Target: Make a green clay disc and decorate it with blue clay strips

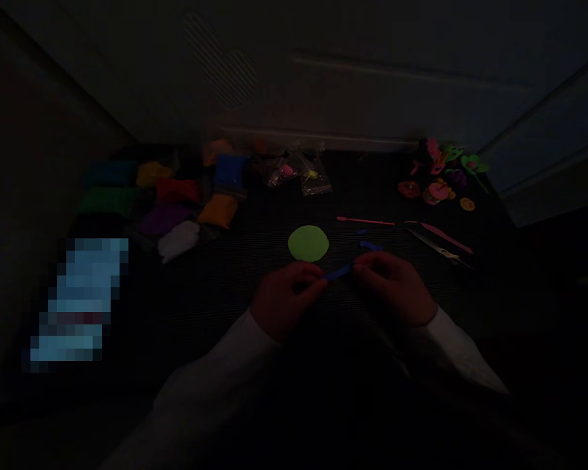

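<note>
Between my two hands stretches a strip of blue modelling clay point(338, 272). Its left end is pinched in the fingertips of my left hand point(287, 295), and my right hand point(396, 285) pinches the other end. Just beyond my left hand lies a flat, round, light green clay disc point(308, 243) on the dark table. Beyond my right hand are a curved blue clay piece point(371, 246) and a smaller blue scrap point(362, 232). A thin pink modelling tool point(365, 221) lies further back. The scene is very dim, so fine detail on the fingers is lost.
Scissors point(436, 245) and a pink-handled tool point(447, 237) lie at right. Small colourful clay figures point(438, 190) stand at the back right. Several bags of coloured clay point(178, 190) fill the left, with clear bags point(315, 175) behind. A blurred, lit screen point(81, 297) is at far left.
</note>
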{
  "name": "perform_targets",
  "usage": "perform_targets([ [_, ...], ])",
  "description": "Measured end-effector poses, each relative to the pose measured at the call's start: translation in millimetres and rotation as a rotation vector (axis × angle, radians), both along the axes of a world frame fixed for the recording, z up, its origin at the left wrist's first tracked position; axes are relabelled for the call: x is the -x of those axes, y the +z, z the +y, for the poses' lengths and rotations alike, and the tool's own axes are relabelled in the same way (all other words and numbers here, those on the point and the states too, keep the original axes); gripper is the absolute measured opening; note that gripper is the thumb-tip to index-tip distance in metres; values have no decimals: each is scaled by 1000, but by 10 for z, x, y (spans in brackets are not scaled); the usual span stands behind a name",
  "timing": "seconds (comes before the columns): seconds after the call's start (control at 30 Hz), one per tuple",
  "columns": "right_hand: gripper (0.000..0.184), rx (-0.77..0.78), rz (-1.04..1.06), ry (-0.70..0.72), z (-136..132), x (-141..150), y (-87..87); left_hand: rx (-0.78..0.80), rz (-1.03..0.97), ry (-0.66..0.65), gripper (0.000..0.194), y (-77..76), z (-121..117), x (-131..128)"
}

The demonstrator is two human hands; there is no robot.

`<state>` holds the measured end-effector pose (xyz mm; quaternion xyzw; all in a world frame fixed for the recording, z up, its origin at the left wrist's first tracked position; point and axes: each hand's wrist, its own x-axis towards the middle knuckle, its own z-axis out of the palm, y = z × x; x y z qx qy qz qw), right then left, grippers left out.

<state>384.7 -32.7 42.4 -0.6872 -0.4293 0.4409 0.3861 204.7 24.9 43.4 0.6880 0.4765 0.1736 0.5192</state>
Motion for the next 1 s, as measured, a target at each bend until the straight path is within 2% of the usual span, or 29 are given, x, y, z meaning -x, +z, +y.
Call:
perform_targets([
  [0.13,27,1,-255,84,-24,-35,49,-68,46,-23,15,-62,-29,-4],
  [0.23,26,-78,-512,44,-96,-209,88,-194,127,-31,16,-109,-56,5],
  [0.37,24,-189,-1004,-144,-325,-749,76,-522,243,-92,18,-157,-73,47],
  [0.43,25,-132,-1151,-239,-476,-1075,61,-658,261,-117,20,-166,-72,73],
  [0.5,26,-25,-1221,-205,-597,-1354,58,-722,243,-151,20,-167,-73,100],
  [0.6,31,-11,-1245,-200,-623,-1595,80,-799,196,-214,18,-170,-87,147],
  [0.67,34,15,-1236,-112,-515,-1645,98,-850,184,-242,18,-181,-106,184],
  [0.77,34,144,-1235,106,-264,-1644,111,-905,203,-235,18,-206,-139,247],
  [0.87,32,194,-1268,173,-83,-1657,107,-941,222,-190,18,-223,-161,302],
  [1.0,29,259,-1346,190,-63,-1706,117,-951,228,-126,20,-228,-169,327],
])
